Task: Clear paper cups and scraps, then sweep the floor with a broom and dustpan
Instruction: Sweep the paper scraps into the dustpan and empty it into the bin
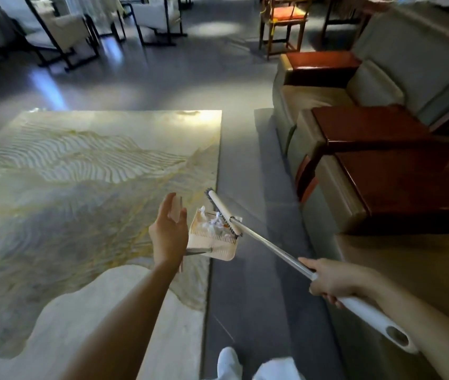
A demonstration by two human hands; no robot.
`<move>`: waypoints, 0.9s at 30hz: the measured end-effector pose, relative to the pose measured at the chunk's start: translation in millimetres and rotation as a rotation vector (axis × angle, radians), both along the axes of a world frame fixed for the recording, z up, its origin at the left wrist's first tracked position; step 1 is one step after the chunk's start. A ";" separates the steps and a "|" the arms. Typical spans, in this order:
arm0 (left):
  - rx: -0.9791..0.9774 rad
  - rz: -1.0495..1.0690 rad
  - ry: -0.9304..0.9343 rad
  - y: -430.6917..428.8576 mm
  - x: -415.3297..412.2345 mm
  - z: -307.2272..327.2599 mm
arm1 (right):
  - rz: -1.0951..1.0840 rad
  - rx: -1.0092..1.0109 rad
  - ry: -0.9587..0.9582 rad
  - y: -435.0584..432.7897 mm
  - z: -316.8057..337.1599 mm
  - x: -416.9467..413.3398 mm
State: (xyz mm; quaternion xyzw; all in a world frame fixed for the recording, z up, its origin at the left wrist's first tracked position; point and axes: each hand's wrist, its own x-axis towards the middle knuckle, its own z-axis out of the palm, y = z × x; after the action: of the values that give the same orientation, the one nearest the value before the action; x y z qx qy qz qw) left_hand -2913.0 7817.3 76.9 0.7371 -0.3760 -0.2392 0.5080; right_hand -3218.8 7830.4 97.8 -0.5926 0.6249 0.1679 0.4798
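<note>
The right hand [332, 279] is clamped around the long pole of the broom [267, 245]. The broom's brush head [222, 211] rests at the far edge of the beige dustpan [217, 246]. The dustpan stands where the pale rug [80, 174] meets the grey floor [245, 283] and holds crumpled white paper scraps [213, 223]. The left hand [167, 237] is just beside the dustpan with its fingers apart and nearly straight. A blurred pale piece, perhaps the dustpan's handle, is at its fingertips.
</note>
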 end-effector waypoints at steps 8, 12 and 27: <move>-0.004 -0.019 -0.131 -258.4 48.1 -3.5 | 0.022 -0.038 -0.039 -253.3 -2.7 58.6; 0.019 0.000 -0.025 -390.9 63.3 -10.6 | 0.059 -0.030 -0.054 -397.5 -12.1 86.5; 0.041 0.196 -0.083 -795.3 206.0 -4.5 | 0.210 -0.005 -0.033 -866.3 7.3 246.1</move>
State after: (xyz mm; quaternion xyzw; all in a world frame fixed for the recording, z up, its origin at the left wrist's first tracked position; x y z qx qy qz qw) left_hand -2707.0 7022.0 72.4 0.7898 -0.3177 -0.1653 0.4980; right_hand -2972.7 6964.2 105.1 -0.6589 0.5516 0.2060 0.4682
